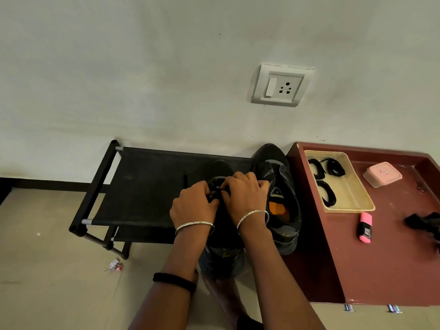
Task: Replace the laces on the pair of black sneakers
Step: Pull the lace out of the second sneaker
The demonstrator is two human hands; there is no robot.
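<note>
The two arms reach in from the bottom, with a black band (pixel 175 282) on the left one. The left hand (pixel 194 206) and right hand (pixel 245 194) have curled fingers and pinch the dark lace (pixel 215 192) on top of the near sneaker (pixel 222 260). That shoe lies on the black shoe rack (pixel 147 182). The other sneaker (pixel 276 167) sits just beside it, on the right. More black laces (pixel 333 167) wait in the cream tray (pixel 345 206) on the red worktop (pixel 381 246). It is too dark to tell if the lace goes in or out. I think slow pulls work best, one hole at a time, with one hand keeping the shoe still.
</note>
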